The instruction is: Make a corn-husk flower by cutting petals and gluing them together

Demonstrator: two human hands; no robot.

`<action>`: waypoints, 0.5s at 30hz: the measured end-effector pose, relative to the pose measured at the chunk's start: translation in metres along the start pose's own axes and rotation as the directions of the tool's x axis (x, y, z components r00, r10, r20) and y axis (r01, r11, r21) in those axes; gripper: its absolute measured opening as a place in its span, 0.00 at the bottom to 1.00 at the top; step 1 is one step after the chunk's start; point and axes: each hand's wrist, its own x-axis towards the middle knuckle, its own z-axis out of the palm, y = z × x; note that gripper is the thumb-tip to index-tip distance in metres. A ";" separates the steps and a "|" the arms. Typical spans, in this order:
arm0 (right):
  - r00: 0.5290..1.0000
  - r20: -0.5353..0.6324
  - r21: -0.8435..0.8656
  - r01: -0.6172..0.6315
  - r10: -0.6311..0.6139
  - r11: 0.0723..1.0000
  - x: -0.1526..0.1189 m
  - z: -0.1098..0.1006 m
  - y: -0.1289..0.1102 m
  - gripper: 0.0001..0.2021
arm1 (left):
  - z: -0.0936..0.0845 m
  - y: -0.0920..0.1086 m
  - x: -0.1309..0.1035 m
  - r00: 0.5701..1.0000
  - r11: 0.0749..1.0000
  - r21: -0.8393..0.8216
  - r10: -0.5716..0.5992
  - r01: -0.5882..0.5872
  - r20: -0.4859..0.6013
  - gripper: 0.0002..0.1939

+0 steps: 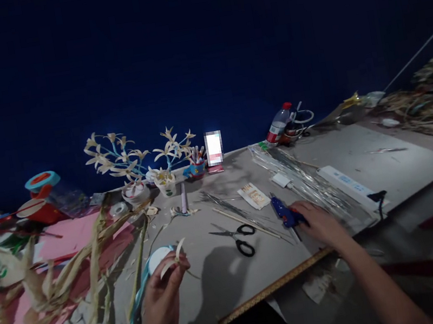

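Note:
My left hand (160,297) pinches a small pale husk flower (180,249) between thumb and fingers, its narrow petals sticking out past the fingertips. Behind that hand lies a roll of light blue tape (161,258) with a white centre. On the table to the right, my right hand (320,222) has its fingers closed at the handle of a blue glue gun (282,212), which lies nozzle away from me. Black-handled scissors (238,235) lie spread between the two hands. A thin stick (246,223) and several wires (227,204) are just beyond them.
Two husk-flower arrangements in cups (135,191) stand at the back beside a lit phone (213,150). Dried husks (92,258) and pink paper (72,237) cover the left. A bottle (279,126), wrapped wires (301,176) and a power strip (346,188) are right.

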 end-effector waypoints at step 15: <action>0.945 -0.116 0.611 -0.175 0.307 0.772 0.013 -0.001 -0.011 0.09 | 0.004 0.005 -0.003 0.997 0.997 0.034 0.065 -0.067 0.050 0.08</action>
